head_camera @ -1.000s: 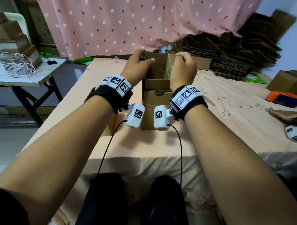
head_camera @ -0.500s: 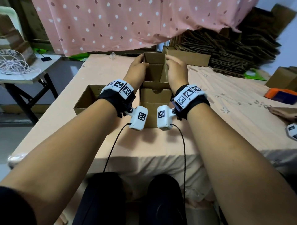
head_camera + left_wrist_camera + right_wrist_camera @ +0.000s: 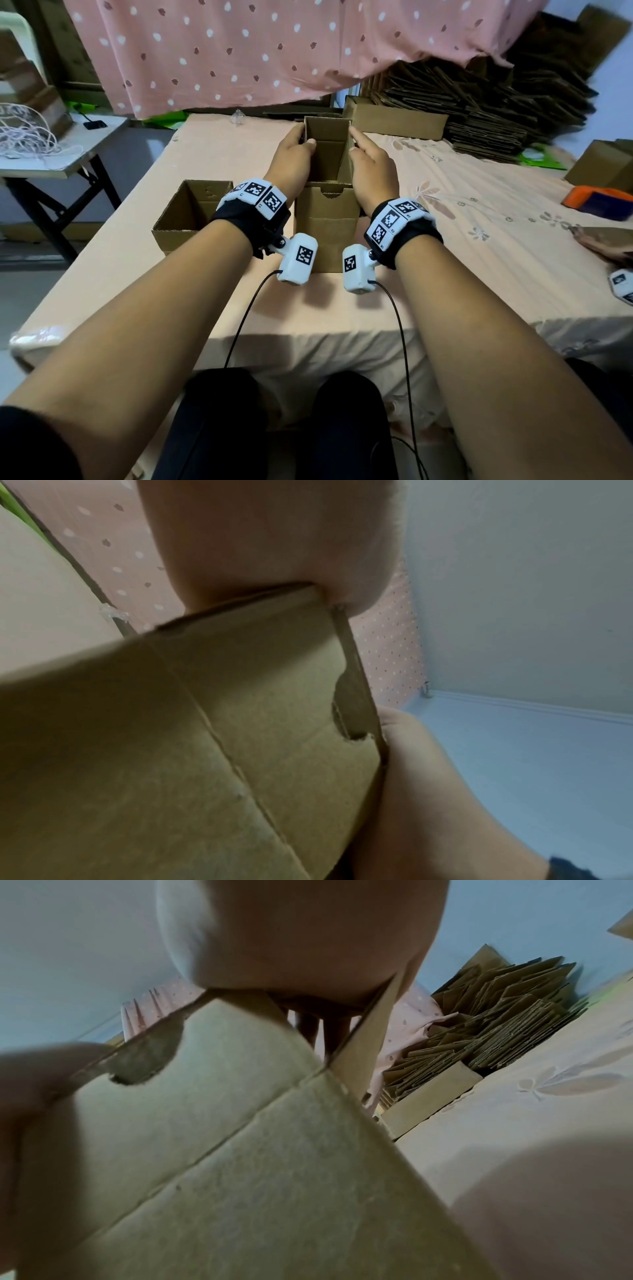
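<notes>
A tall brown cardboard box [image 3: 327, 219] stands open-topped on the table's middle. My left hand [image 3: 291, 150] holds its left wall, fingers outside and thumb hooked over the rim into the opening. My right hand [image 3: 371, 164] lies along the right wall with the index finger stretched forward. In the left wrist view the box [image 3: 205, 750] fills the frame under the left hand [image 3: 267, 534]. The right wrist view shows the box [image 3: 240, 1150] below the right hand [image 3: 301, 934], with the thumb [image 3: 31, 1096] at a notched flap edge.
A second open box [image 3: 191, 212] stands just left of the tall one. The table [image 3: 479, 222] wears a peach cloth. A shallow carton [image 3: 394, 120] and stacks of flat cardboard [image 3: 496, 102] lie behind. Another person's hand [image 3: 609, 246] and an orange-blue object [image 3: 599, 202] are at the right.
Both hands have moved from the box's top far edge to its two side walls. The right fist has uncurled, and the left thumb now hooks over the rim. The box stays put.
</notes>
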Available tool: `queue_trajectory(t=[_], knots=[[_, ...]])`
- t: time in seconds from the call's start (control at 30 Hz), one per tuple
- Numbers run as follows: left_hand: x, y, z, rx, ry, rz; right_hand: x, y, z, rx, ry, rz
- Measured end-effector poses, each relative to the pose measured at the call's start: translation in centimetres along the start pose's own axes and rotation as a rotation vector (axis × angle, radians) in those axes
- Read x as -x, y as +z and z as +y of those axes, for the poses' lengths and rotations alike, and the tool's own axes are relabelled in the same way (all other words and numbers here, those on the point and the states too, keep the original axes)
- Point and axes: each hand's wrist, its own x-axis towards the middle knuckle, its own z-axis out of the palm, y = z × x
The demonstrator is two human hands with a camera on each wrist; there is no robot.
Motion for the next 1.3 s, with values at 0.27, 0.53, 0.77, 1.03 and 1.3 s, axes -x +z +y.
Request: queue_trajectory(t=[0.27,0.53,0.77,1.03,1.3], knots=[[0.1,0.0,-0.2,-0.021,0.022,-0.024,0.1,0.1,0.7,0.011,-0.006,0.012],[0.0,-0.2,-0.5,-0.061,0.018,-0.027,0.0,0.4,1.2,0.039,-0.013,0.04],[0.1,-0.3,-0.5,-0.088,0.02,-0.034,0.0,0.5,1.4,0.031,-0.017,0.042],[0.3,-0.4,-0.5,-0.107,0.002,-0.026,0.0,0.5,1.7,0.012,-0.012,0.045],[0.2,-0.5,-0.6,-0.132,-0.014,-0.023,0.0,0.6,2.0,-0.012,-0.011,0.041]])
